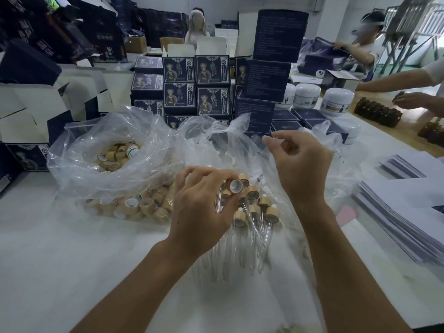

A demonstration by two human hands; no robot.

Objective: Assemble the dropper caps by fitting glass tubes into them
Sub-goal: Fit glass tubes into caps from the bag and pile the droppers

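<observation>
My left hand (204,207) grips a wooden dropper cap (236,186) at its fingertips, white inside turned towards me. Just under it lies a pile of assembled droppers (264,207) with glass tubes pointing towards me. Loose glass tubes (228,260) lie on the white table (60,248) between my forearms. My right hand (300,164) is raised over a clear plastic bag (216,140), thumb and forefinger tips together, other fingers curled; whether anything is pinched there is too small to tell. A plastic bag of loose wooden caps (113,157) sits at left.
Stacked dark blue product boxes (182,87) wall off the back. White jars (336,99) and amber bottles (377,114) stand at right, where another person's hand (413,99) works. Stacks of paper sheets (396,212) lie at right. Open cartons (28,111) fill the left.
</observation>
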